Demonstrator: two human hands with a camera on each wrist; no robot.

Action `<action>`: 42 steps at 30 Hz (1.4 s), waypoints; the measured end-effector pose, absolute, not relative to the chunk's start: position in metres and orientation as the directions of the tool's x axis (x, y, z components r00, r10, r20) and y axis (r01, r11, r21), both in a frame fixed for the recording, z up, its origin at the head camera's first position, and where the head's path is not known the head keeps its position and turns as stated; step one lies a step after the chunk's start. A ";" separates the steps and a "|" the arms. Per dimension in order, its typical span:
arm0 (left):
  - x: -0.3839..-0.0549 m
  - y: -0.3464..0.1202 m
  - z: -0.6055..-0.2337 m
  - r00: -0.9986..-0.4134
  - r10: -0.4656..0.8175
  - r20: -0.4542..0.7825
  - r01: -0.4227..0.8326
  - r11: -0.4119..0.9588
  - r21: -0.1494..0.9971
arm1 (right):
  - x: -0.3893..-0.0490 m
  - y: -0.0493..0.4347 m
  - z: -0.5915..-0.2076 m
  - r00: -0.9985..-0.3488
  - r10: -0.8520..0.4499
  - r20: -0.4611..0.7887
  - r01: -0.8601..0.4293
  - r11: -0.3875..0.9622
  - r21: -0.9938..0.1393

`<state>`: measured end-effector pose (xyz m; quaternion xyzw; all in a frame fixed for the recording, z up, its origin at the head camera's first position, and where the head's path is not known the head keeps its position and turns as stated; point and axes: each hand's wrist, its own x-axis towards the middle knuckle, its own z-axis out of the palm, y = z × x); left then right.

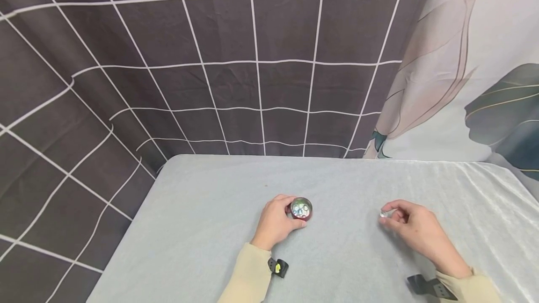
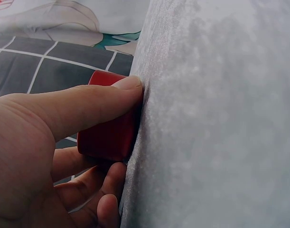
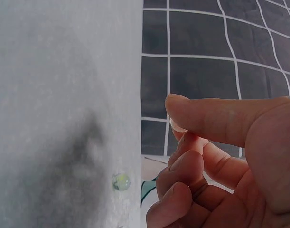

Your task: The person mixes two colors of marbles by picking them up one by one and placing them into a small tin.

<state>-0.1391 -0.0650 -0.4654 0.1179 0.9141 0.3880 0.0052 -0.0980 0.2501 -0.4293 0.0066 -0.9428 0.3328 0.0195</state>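
On the pale cloth stands a round, dark red container (image 1: 310, 216) with several clear glass marbles (image 1: 301, 210) inside. My left hand (image 1: 275, 221) grips its side, thumb at the near edge; the left wrist view shows its red wall (image 2: 107, 137) under the thumb, its base near the cloth. To the right, my right hand (image 1: 414, 226) pinches a clear glass marble (image 1: 383, 214) between thumb and index finger, above the cloth. In the right wrist view the thumb mostly hides that pinch. Another glass marble (image 3: 121, 181) lies on the cloth there, apart from the fingers.
The table (image 1: 189, 228) wears a light grey velvety cloth. Behind it and at the left hangs a dark curtain (image 1: 223, 83) with white grid lines. A floral curtain (image 1: 446, 83) hangs at the back right. Both wrists bear black straps.
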 end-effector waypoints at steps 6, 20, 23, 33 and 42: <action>-0.139 -0.065 -0.465 -0.972 0.220 0.079 0.210 0.670 0.712 | -0.098 0.242 -0.427 -0.998 -0.008 0.056 -0.041 0.772 -0.634; -0.138 -0.065 -0.464 -0.973 0.219 0.077 0.208 0.674 0.708 | -0.101 0.230 -0.424 -0.997 -0.031 0.071 -0.069 0.761 -0.645; -0.138 -0.065 -0.464 -0.973 0.219 0.076 0.207 0.671 0.712 | -0.103 0.227 -0.424 -0.995 -0.042 0.089 -0.090 0.755 -0.649; -0.138 -0.065 -0.464 -0.972 0.221 0.078 0.211 0.678 0.705 | -0.107 0.217 -0.422 -0.993 -0.075 0.097 -0.120 0.729 -0.674; -0.138 -0.065 -0.465 -0.973 0.220 0.074 0.208 0.680 0.703 | -0.107 0.209 -0.422 -0.992 -0.084 0.090 -0.123 0.718 -0.685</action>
